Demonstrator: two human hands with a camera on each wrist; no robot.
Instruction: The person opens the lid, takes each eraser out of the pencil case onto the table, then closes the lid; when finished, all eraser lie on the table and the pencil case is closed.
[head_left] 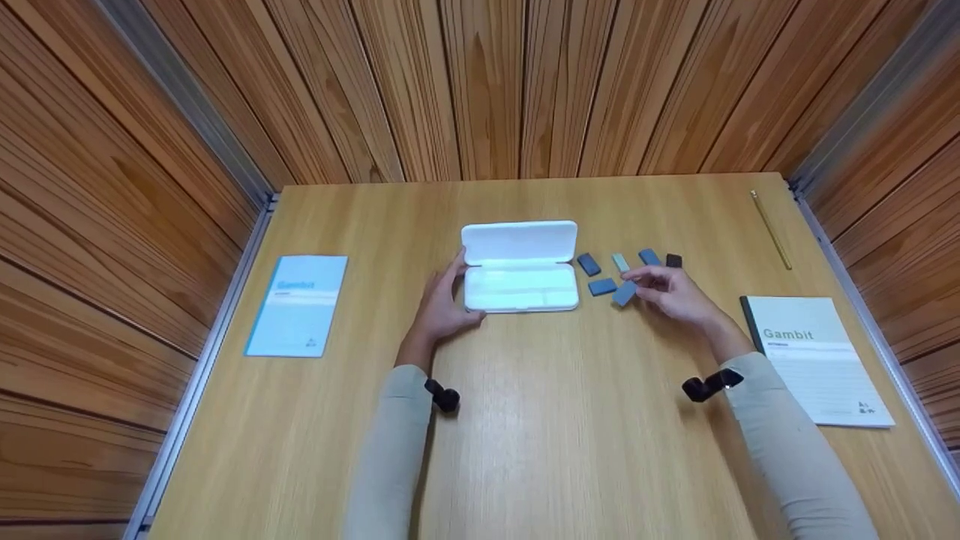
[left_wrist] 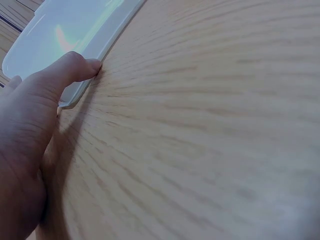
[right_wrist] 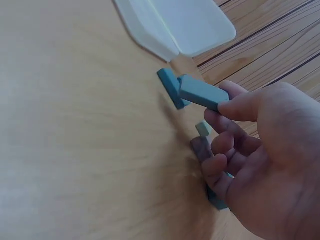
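An open white plastic pencil case (head_left: 521, 289) lies at the middle of the table, its lid (head_left: 520, 243) tipped back. My left hand (head_left: 444, 306) grips the case's left end, thumb at the front edge and fingers up by the hinge. In the left wrist view the thumb (left_wrist: 75, 70) presses on the case's rim. My right hand (right_wrist: 270, 145) pinches a blue eraser (right_wrist: 200, 92) between thumb and fingertips, held above the table right of the case. Around it lie other blue erasers (head_left: 589, 264), a smaller pale green eraser (head_left: 620, 262) and a dark brown block (head_left: 673, 261).
A light blue notebook (head_left: 298, 307) lies on the left. On the right, a white notebook (head_left: 817, 367) with a dark spine is partly under the right forearm. A gold pencil (head_left: 771, 230) lies at the back right. Wooden walls (head_left: 480, 90) enclose the table.
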